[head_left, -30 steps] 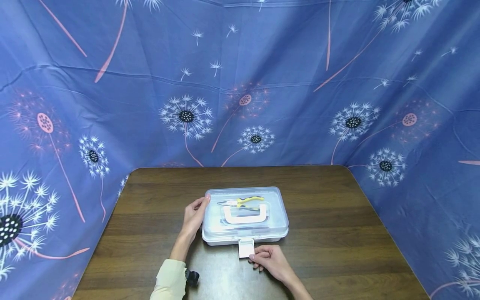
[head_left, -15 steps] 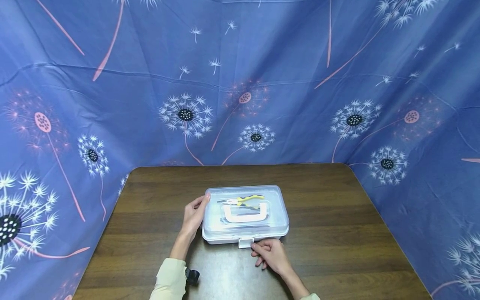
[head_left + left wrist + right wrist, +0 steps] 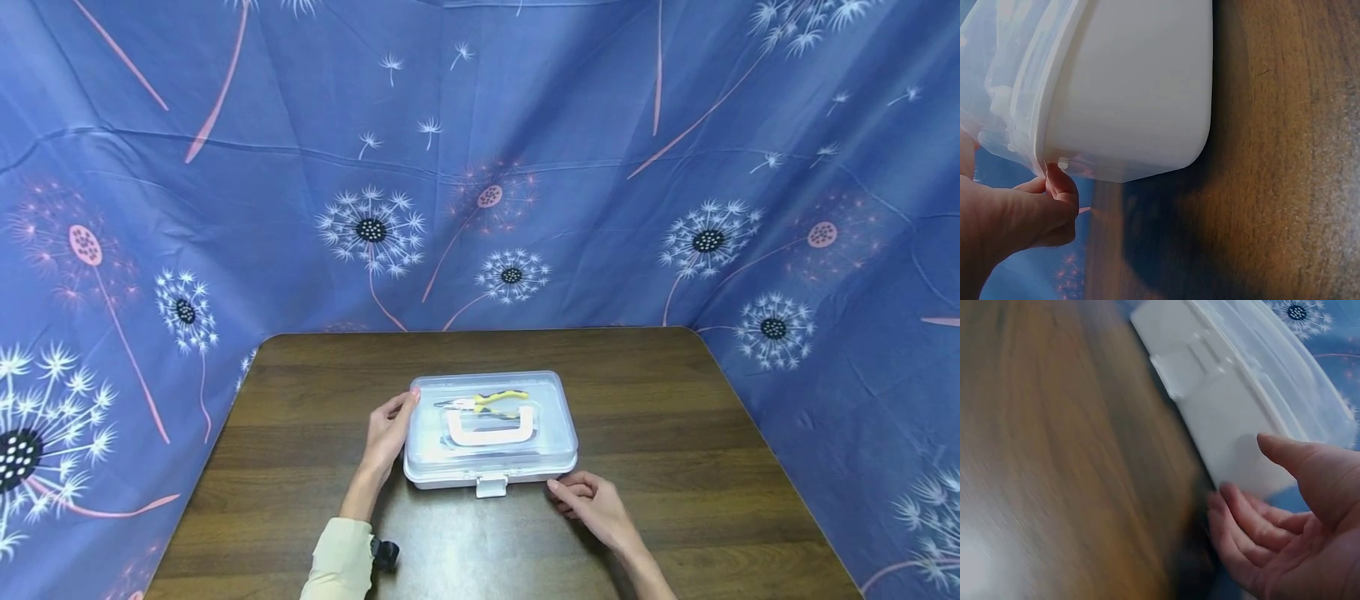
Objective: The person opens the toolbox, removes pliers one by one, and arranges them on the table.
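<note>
A toolbox (image 3: 438, 461) with a clear lid and white base sits closed on the table. Through the lid, yellow-handled pliers (image 3: 480, 403) are visible behind the white carry handle (image 3: 491, 437). The front latch (image 3: 491, 486) hangs down, its flap standing slightly off the front wall (image 3: 1216, 419) in the right wrist view. My left hand (image 3: 386, 433) holds the box's left side, thumb on the lid and curled fingers (image 3: 1063, 187) under the rim. Near the front right corner, my right hand (image 3: 596, 508) has loosely bent fingers and holds nothing; whether it touches the box I cannot tell.
The brown wooden table (image 3: 675, 417) extends on both sides of the box. A blue dandelion-print cloth (image 3: 480, 167) hangs behind it and along both sides. A small black device (image 3: 386, 554) is on the left wrist.
The latch flap has swung down from sticking out toward me. My right hand has let go of it and moved right to the box's corner. The left hand keeps its place.
</note>
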### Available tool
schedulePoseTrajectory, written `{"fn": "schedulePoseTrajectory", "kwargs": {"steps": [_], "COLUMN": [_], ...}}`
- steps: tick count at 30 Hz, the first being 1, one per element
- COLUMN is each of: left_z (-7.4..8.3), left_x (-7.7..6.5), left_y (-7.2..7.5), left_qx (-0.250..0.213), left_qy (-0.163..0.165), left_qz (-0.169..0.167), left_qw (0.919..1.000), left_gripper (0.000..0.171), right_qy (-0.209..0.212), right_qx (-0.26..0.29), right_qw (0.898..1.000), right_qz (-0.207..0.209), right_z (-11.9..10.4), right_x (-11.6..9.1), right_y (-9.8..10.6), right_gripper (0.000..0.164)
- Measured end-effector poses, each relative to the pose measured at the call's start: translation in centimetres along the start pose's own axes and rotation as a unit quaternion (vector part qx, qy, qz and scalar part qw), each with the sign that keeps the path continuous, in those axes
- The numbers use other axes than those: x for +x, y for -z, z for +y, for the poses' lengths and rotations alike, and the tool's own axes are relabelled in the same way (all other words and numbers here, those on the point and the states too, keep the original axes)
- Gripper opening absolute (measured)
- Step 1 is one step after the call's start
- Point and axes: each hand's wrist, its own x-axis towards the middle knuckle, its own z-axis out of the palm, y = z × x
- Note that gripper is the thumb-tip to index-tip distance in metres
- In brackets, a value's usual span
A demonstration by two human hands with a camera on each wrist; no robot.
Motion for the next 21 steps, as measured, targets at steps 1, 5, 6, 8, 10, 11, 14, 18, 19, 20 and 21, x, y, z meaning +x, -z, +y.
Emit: {"fn": "schedulePoseTrajectory", "kwargs": {"steps": [1, 5, 6, 8, 10, 11, 14, 18, 19, 20, 21], "left_z": [0.0, 0.0, 0.0, 0.0, 0.0, 0.0, 0.0, 0.1, 0.1, 0.0, 0.0], "left_x": [0.0, 0.1, 0.1, 0.1, 0.1, 0.1, -0.1, -0.4, -0.5, -0.5, -0.6], "left_y": [0.0, 0.0, 0.1, 0.1, 0.1, 0.1, 0.1, 0.1, 0.2, 0.2, 0.3], "left_qx": [-0.001, -0.01, -0.012, -0.015, -0.018, -0.019, -0.017, -0.013, -0.01, -0.005, -0.004], "left_qy": [-0.001, -0.005, -0.006, -0.007, -0.009, -0.009, -0.006, -0.001, 0.002, 0.004, 0.004], "left_qz": [-0.002, -0.005, -0.005, -0.006, -0.007, -0.008, -0.011, -0.017, -0.016, -0.015, -0.015], "left_qw": [1.0, 0.9999, 0.9999, 0.9998, 0.9998, 0.9998, 0.9998, 0.9998, 0.9998, 0.9999, 0.9999], "left_gripper": [0.068, 0.064, 0.064, 0.062, 0.062, 0.062, 0.065, 0.071, 0.073, 0.075, 0.076], "right_qy": [0.015, 0.127, 0.154, 0.196, 0.218, 0.224, 0.234, 0.248, 0.254, 0.259, 0.262], "right_qx": [-0.014, -0.037, -0.034, -0.021, -0.024, -0.031, -0.056, -0.094, -0.103, -0.107, -0.112], "right_qw": [1.0, 0.991, 0.987, 0.98, 0.976, 0.974, 0.97, 0.961, 0.958, 0.956, 0.954], "right_qz": [0.016, 0.031, 0.022, 0.005, 0.005, 0.011, 0.041, 0.078, 0.086, 0.091, 0.097], "right_z": [-0.1, -0.1, 0.0, 0.1, 0.4, 0.5, 0.8, 0.1, 0.1, 0.0, -0.2], "right_x": [0.1, 1.0, 1.3, 1.7, 1.9, 1.9, 1.5, 0.8, 0.7, 0.7, 0.7], "right_y": [0.3, 1.0, 1.1, 1.2, 1.2, 1.2, 1.2, 1.0, 1.0, 1.0, 1.1], "right_gripper": [0.037, 0.068, 0.075, 0.083, 0.084, 0.083, 0.079, 0.076, 0.076, 0.075, 0.073]}}
